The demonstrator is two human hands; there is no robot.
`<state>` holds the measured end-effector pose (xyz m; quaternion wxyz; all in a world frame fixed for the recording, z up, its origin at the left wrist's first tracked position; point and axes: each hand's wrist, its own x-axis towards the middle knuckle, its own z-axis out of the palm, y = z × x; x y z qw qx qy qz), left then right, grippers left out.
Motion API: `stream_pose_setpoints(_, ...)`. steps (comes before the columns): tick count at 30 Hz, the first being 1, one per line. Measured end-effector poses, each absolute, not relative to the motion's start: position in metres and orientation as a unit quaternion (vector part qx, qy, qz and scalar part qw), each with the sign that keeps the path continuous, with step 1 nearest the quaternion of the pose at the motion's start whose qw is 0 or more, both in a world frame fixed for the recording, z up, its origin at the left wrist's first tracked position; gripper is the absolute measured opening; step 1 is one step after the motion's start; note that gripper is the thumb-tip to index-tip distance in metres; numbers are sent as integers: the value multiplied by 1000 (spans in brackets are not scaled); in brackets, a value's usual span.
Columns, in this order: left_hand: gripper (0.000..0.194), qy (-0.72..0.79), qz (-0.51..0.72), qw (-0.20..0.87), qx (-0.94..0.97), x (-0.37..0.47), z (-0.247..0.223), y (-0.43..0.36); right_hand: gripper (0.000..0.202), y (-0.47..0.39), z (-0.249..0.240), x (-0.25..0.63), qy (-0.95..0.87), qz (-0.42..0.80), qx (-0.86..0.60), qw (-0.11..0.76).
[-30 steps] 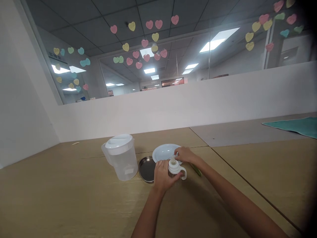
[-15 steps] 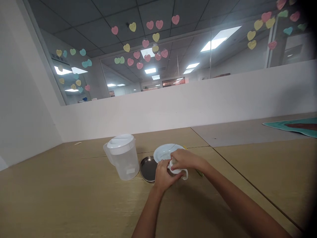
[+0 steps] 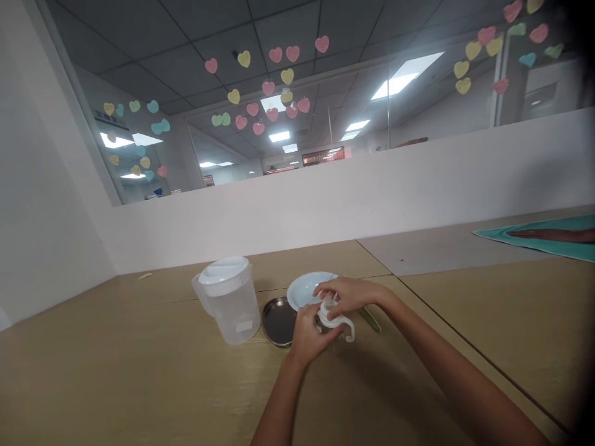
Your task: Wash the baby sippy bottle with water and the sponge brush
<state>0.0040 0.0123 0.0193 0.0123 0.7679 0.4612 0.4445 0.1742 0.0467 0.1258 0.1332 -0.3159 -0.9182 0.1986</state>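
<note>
Between my two hands, a baby bottle with a white collar and a curved white handle (image 3: 349, 329) is held a little above the table. My left hand (image 3: 307, 337) is closed around its side, with the thumb below the collar. From above, my right hand (image 3: 349, 293) curls its fingers about the clear top of the bottle. The hands hide most of the bottle's body. Just behind them is a shallow white dish (image 3: 300, 290), and a dark round metal pan (image 3: 277, 323) sits left of my left hand. A thin green object (image 3: 370, 319) lies beneath my right wrist.
A clear pitcher (image 3: 237, 313) with a white lid stands to the left. At far right another person's hand (image 3: 534, 234) rests on a teal cloth (image 3: 562, 246). A small pale scrap (image 3: 145, 275) lies far left. Behind the table rises a white wall (image 3: 297, 214) with glass above.
My right hand's fingers have loosened and lifted slightly around the bottle's top, showing more of the white collar. The view has shifted a little, and more of the other person's hand shows.
</note>
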Motion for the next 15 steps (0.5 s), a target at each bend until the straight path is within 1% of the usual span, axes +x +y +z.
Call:
stream_pose_setpoints(1,45,462,444,6,768,4,18,13,50,47,126,174,-910,194,-331,157)
stream_pose_setpoints(3,45,463,443,-8,767,4,18,13,37,46,128,171,-897,163,-364,194)
stream_pose_setpoints(5,48,462,443,-16,769,4,18,13,23,43,131,168,-895,138,-374,201)
stream_pose_setpoints(8,58,461,441,-8,770,3,18,12,9,40,134,167,-906,158,-331,209)
stream_pose_setpoints(9,63,463,441,-3,769,3,18,11,10,40,134,168,-911,168,-308,218)
stream_pose_setpoints(12,72,464,439,11,769,2,19,10,22,42,134,173,-917,200,-244,245)
stream_pose_setpoints(15,73,453,443,15,774,3,21,9,30,42,138,179,-908,242,-218,265)
